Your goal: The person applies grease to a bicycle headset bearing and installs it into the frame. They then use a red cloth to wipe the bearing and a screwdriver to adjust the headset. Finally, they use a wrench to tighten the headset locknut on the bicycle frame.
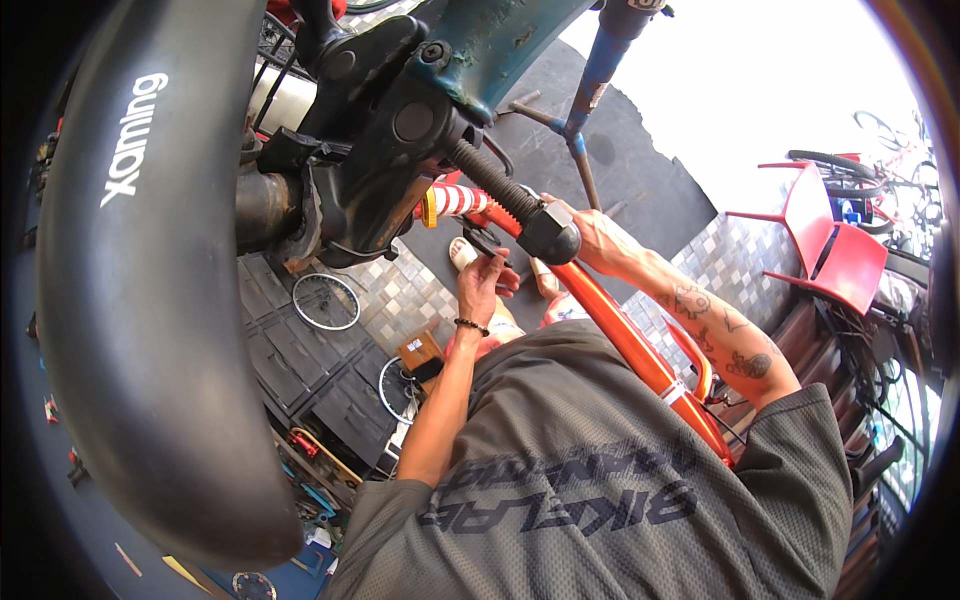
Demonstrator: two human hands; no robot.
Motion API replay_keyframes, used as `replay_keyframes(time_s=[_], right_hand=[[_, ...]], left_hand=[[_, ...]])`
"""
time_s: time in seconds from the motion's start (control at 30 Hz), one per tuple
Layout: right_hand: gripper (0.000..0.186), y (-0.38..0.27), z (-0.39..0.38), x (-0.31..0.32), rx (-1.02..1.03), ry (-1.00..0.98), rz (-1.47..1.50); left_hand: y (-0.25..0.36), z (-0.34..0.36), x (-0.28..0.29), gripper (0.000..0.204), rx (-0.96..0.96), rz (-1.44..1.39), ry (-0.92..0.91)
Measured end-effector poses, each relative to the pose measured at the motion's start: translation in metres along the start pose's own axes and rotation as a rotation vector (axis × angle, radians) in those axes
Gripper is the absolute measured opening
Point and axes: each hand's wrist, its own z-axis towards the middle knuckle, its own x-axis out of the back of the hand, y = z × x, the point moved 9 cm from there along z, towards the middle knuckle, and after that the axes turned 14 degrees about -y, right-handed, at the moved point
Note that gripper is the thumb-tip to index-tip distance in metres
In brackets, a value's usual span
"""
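An orange bicycle frame [630, 345] runs diagonally down past my right side. My left hand [482, 283] has its fingers bent, the tips at a small black part [482, 240] beside the frame; its exact kind is unclear. Across the tube, my right hand [597, 240] reaches in close to the frame, with its fingertips hidden behind the black clamp knob [550, 233]. The knob sits on the threaded rod [490, 178] of a black repair stand clamp [390, 130]. Below the clamp, a red-and-white striped section [460, 200] shows with a yellow piece [430, 207].
A long black bicycle saddle [150, 300] fills the left, close to the camera. The blue stand leg [600, 75] rises beyond. Red chairs [830, 240] and parked bicycles [880, 190] stand at right. Wheel rims [327, 325], dark drawers [290, 350] and loose tools [310, 480] lie at left.
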Motion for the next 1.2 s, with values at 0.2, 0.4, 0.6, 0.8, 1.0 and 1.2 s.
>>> replay_keyframes(time_s=[0.2,0.4,0.6,0.8,1.0,1.2], right_hand=[[0.053,0.006,0.001,-0.007,-0.051,-0.05,-0.046],[0.057,0.006,0.005,-0.006,0.014,-0.015,0.015],[0.058,0.01,0.01,-0.01,-0.044,-0.017,0.031],[0.058,0.012,0.013,-0.011,-0.067,-0.017,-0.017],[0.058,0.015,0.013,-0.012,-0.083,0.0,-0.044],[0.058,0.012,0.012,-0.011,-0.05,0.009,-0.018]], left_hand=[[0.005,-0.002,0.0,0.035,0.015,0.027,0.005],[0.015,-0.014,-0.01,0.034,0.028,0.023,-0.084],[0.023,-0.023,-0.016,0.036,0.024,-0.061,-0.105],[0.031,-0.03,-0.019,0.037,0.043,-0.196,-0.099],[0.074,-0.032,0.007,0.048,-0.097,-0.49,-0.194],[0.122,-0.02,0.051,0.051,-0.322,-0.156,0.007]])
